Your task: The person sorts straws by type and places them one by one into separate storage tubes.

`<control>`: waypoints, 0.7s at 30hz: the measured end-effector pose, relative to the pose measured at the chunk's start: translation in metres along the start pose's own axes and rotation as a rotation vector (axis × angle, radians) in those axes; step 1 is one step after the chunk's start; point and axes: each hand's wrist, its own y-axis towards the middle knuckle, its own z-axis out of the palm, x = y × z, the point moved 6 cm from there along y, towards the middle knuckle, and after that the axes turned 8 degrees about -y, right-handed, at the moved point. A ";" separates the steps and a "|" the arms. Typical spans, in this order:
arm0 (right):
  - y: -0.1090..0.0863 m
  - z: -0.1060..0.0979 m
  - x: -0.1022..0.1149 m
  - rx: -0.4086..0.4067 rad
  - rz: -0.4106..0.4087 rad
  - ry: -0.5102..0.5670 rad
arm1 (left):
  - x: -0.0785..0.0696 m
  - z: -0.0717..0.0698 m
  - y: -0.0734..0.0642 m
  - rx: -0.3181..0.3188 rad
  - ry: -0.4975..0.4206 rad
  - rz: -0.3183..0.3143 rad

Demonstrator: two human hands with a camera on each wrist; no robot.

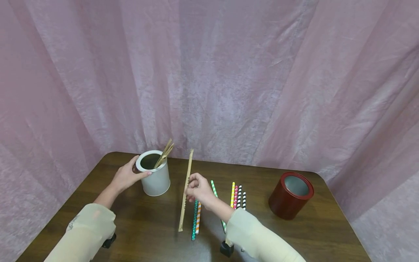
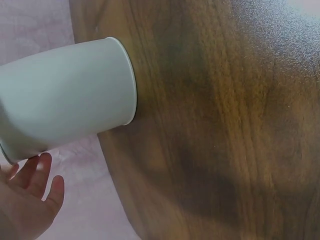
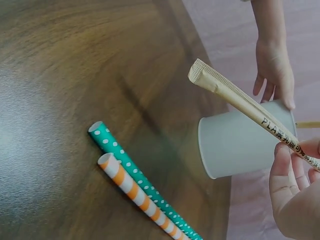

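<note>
My left hand (image 1: pixel 127 175) holds the white can (image 1: pixel 156 182) at its rim, thumb along the near side and fingers on the left side. Several paper-wrapped straws (image 1: pixel 165 153) lean out of this can's mouth. In the right wrist view, my right hand (image 3: pixel 300 195) pinches another straw in a printed brown paper wrapper (image 3: pixel 240 99). That wrapped straw stands clear of the table, tilted, just right of the can. Below it, a green dotted straw (image 3: pixel 112 142) and an orange striped straw (image 3: pixel 132 187) lie side by side on the table.
Right of my right hand lie a light green straw (image 1: pixel 214 187), a yellow striped straw (image 1: pixel 232 194), a pink dotted straw (image 1: pixel 235 196) and black-and-white striped straws (image 1: pixel 244 200). A dark red can (image 1: pixel 289 198) stands at the table's right. Behind the wooden table (image 1: pixel 147 233) hangs a pink curtain (image 1: pixel 209 80).
</note>
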 end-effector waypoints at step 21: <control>0.010 -0.014 0.070 -0.107 -0.148 0.051 | -0.007 0.000 -0.001 0.021 0.032 0.006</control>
